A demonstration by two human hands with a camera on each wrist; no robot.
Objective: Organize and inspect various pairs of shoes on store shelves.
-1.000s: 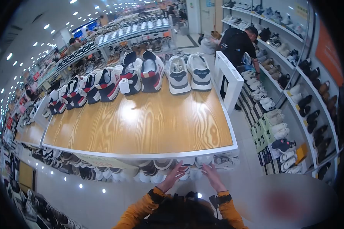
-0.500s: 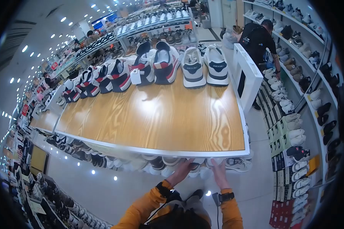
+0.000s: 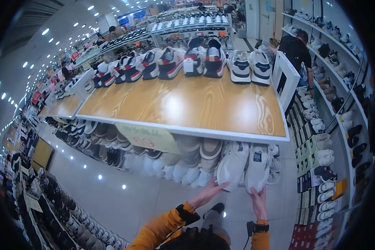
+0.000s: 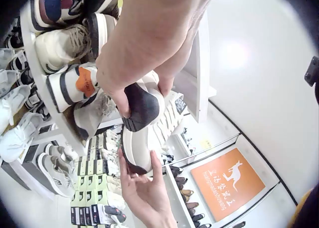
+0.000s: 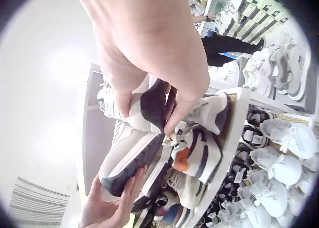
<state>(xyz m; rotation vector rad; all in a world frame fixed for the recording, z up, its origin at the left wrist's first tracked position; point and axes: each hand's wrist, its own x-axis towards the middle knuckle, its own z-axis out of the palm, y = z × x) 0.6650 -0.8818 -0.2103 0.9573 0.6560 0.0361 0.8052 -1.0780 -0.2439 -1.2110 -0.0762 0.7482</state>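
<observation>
My left hand (image 3: 208, 194) grips the near end of a light grey-white sneaker (image 3: 232, 166), and my right hand (image 3: 259, 204) holds its partner (image 3: 257, 168). The pair is side by side at the front edge of the lower shelf, near ends tilted down. In the left wrist view, the thumb and fingers of my left hand (image 4: 149, 43) pinch one shoe's dark end (image 4: 142, 107); beneath it my right hand (image 4: 147, 198) supports the other shoe (image 4: 144, 148). In the right wrist view, my right hand (image 5: 149, 48) is round a dark-ended shoe (image 5: 145, 108).
The wooden display top (image 3: 175, 104) has a row of sneakers (image 3: 171, 62) at its back and a white frame (image 3: 288, 79) at its right end. A yellow sign (image 3: 148, 137) hangs off its front edge. Beyond the right aisle, a person in black (image 3: 293, 50) bends at wall shelves.
The two light sneakers now stick out from under the display top, a hand on each. Both hands have come back from beneath its front edge, and the head view has shifted.
</observation>
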